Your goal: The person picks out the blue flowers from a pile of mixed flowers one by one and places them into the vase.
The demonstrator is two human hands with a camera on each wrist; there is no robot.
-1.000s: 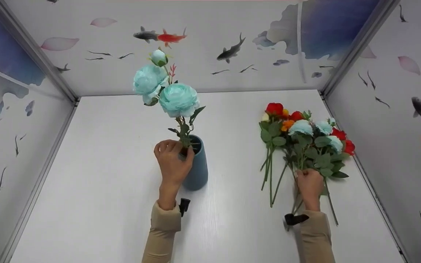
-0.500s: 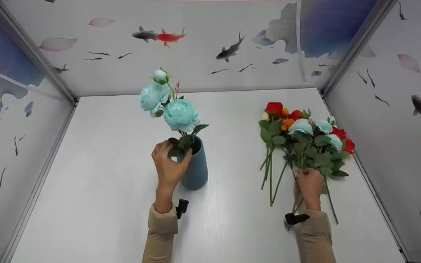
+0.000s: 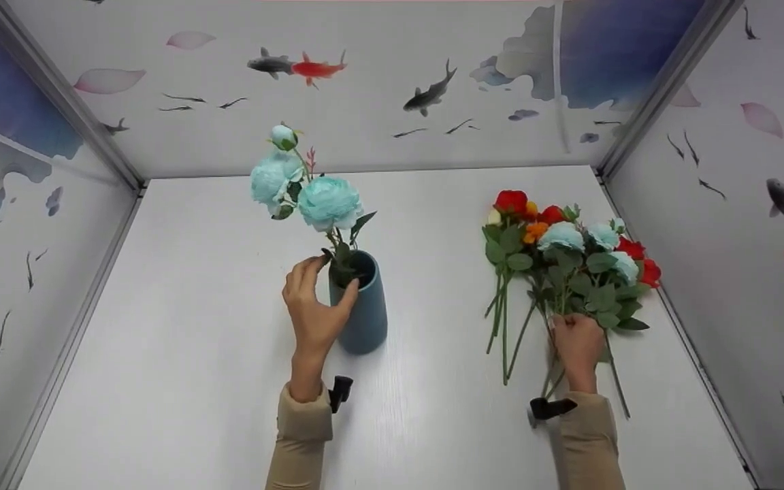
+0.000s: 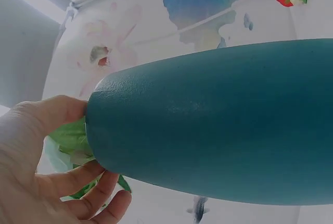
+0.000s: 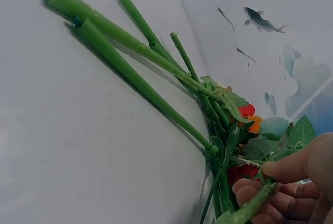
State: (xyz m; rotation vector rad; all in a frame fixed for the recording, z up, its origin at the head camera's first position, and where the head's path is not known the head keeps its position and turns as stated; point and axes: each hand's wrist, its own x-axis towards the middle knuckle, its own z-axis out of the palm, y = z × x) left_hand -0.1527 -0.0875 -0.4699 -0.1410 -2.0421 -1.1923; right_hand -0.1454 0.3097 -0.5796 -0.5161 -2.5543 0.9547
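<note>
Left hand (image 3: 312,316) spread loosely at vase (image 3: 366,316) rim: brace vase, seat blue flowers (image 3: 329,203) fully. Right hand (image 3: 578,344) pinches green stem (image 5: 248,207) at right.

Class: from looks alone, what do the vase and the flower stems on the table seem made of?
Vase: probably ceramic, satin finish; its smooth blue wall shows a soft, grainy highlight, though painted plastic is possible.
Stems: likely plastic, slightly glossy; even green colour and blunt ends.
</note>
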